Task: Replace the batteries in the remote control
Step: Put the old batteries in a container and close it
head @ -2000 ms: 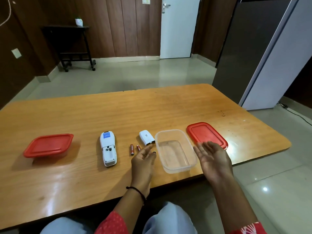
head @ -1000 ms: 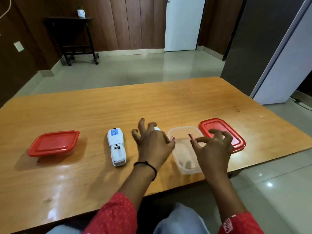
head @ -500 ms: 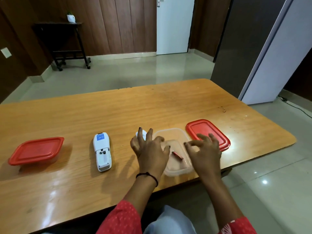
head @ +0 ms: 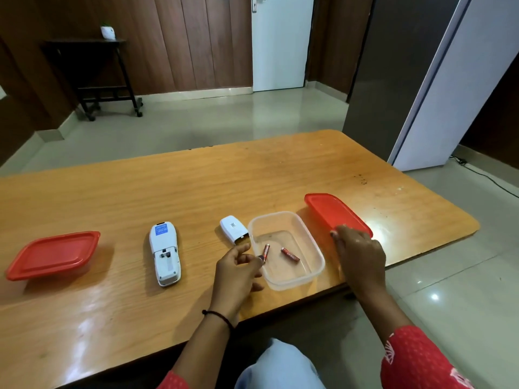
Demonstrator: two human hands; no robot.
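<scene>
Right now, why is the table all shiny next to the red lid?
In the head view, a light glares off the glossy table just right of the red lid that the right hand touches; paler streaks shine near the front edge, and the wide lens bends the table edges.

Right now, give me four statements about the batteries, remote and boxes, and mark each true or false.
1. Two red batteries lie in the clear plastic box. True.
2. The white remote control has its back cover on. False: its compartment is open, and the white cover lies apart.
3. The right hand touches the loose red lid. True.
4. The left-side red-lidded container is open. False: lid on.
</scene>
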